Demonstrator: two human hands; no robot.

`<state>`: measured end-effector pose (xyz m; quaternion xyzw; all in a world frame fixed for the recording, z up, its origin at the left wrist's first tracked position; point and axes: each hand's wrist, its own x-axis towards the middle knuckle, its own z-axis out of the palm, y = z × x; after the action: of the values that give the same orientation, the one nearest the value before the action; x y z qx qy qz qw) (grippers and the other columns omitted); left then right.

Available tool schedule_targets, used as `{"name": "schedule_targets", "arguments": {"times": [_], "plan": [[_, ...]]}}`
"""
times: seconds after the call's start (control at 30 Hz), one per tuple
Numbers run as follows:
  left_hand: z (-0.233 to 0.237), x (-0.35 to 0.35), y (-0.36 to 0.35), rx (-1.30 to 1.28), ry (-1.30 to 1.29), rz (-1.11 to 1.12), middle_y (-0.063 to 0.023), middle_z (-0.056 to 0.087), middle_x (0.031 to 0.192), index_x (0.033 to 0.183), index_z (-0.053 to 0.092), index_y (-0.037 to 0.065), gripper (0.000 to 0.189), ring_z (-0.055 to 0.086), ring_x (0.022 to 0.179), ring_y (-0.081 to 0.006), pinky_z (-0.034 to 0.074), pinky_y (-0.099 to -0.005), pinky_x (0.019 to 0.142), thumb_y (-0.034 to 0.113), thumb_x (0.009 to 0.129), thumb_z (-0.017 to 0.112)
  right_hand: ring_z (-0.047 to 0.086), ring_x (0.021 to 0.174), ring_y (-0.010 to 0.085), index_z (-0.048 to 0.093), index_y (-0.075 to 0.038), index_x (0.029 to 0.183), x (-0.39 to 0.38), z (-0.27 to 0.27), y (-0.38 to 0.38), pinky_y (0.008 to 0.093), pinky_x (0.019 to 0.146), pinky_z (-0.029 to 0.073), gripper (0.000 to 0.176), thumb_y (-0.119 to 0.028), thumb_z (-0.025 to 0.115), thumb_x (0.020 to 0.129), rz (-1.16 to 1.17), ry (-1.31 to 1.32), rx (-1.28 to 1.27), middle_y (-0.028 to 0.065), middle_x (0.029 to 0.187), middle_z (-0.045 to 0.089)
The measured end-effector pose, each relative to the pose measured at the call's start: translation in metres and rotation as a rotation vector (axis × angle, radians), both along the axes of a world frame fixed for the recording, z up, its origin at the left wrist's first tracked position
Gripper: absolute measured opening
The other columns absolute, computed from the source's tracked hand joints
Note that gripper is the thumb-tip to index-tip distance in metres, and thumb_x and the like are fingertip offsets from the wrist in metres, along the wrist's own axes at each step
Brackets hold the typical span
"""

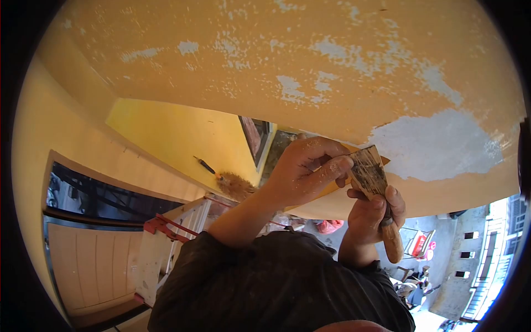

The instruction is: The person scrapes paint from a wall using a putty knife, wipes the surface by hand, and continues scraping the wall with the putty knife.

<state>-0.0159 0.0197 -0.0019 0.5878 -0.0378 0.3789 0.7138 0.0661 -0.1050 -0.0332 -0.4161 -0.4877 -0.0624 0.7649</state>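
Person in a dark shirt (276,282), both arms raised, scraper (369,174) held between the two hands. The scraper is the landmark here – its blade is tilted, smeared dark over a tan face, and its wooden handle (392,242) points down toward the shirt. Left hand (312,166): narrow grip, thumb on the blade's corner, fingers curled behind it. Right hand (371,216): closed around the base of the blade and the neck, thumb and fingers on either side, with the handle sticking out below the grip.

Just beyond the scraper is a painted surface (232,83), yellow-orange, with scattered pale flaked spots. A large bare whitish patch (442,145) lies near the blade, on its right. Well to the left of the scraper, a slim tool (208,168) with a black and orange handle is on a yellow surface (182,135), beside a brown scatter (235,185). Farther down on that side stands a ladder (170,235) with red parts.

Below and right of the scraper – well apart from it – there's a red item (420,245) near some pink things (429,253); too small to tell, possibly containers. A pink bundle (330,226) shows below and left of the blade.
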Motion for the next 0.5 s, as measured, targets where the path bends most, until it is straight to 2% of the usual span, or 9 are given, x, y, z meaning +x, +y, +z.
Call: {"name": "schedule_targets", "arguments": {"times": [0.13,0.23,0.33,0.4,0.47,0.5], "plan": [[-0.002,0.003,0.005,0.035,-0.018,0.036,-0.0085,0.06,0.065,0.081,0.06,-0.004,0.013,0.06,0.058,-0.0112,0.046,-0.0235,0.052,0.009,0.086,0.059,0.064,0.068,0.0312,0.049,-0.01,0.118,0.0,-0.004,0.011,0.0306,0.052,0.057,0.027,-0.015,0.048,0.091,-0.072,-0.028,0.053,0.0247,0.095,0.057],[-0.002,0.004,0.008,0.113,-0.065,0.093,-0.0087,0.061,0.064,0.083,0.061,-0.003,0.013,0.06,0.056,-0.0116,0.046,-0.0233,0.053,0.009,0.086,0.059,0.064,0.067,0.0304,0.049,-0.012,0.118,0.0,-0.008,0.016,0.0295,0.053,0.057,0.028,-0.015,0.048,0.091,0.061,0.063,0.112,0.0246,0.094,0.059],[0.006,-0.004,0.008,0.111,-0.063,0.138,-0.0089,0.062,0.065,0.085,0.062,-0.003,0.013,0.06,0.057,-0.0121,0.046,-0.0232,0.052,0.009,0.086,0.059,0.064,0.069,0.0299,0.048,-0.013,0.121,-0.007,-0.004,0.022,0.0285,0.055,0.056,0.029,-0.016,0.048,0.092,0.073,0.083,0.096,0.0236,0.095,0.06],[0.013,-0.01,0.008,0.045,0.039,0.134,-0.0091,0.063,0.066,0.085,0.063,-0.002,0.013,0.06,0.056,-0.0136,0.045,-0.0247,0.052,0.01,0.085,0.061,0.064,0.071,0.0302,0.048,-0.013,0.121,-0.009,-0.005,0.02,0.0285,0.056,0.056,0.029,-0.016,0.047,0.092,0.071,0.123,0.081,0.0233,0.095,0.06],[0.01,-0.009,0.009,0.114,0.052,0.147,-0.009,0.063,0.066,0.084,0.063,-0.002,0.013,0.06,0.056,-0.0138,0.044,-0.0252,0.052,0.011,0.085,0.062,0.063,0.088,0.0373,0.049,-0.014,0.12,-0.008,-0.011,0.018,0.0388,0.063,0.058,0.029,-0.016,0.05,0.092,0.196,0.168,0.119,0.0258,0.1,0.059],[0.009,-0.009,0.01,0.174,0.061,0.156,-0.0088,0.063,0.066,0.083,0.063,-0.002,0.013,0.06,0.056,-0.014,0.044,-0.0257,0.052,0.012,0.084,0.062,0.063,0.088,0.0373,0.049,-0.014,0.12,-0.009,-0.014,0.018,0.0388,0.063,0.058,0.029,-0.016,0.05,0.092,0.199,0.172,0.126,0.0258,0.1,0.059]]}}
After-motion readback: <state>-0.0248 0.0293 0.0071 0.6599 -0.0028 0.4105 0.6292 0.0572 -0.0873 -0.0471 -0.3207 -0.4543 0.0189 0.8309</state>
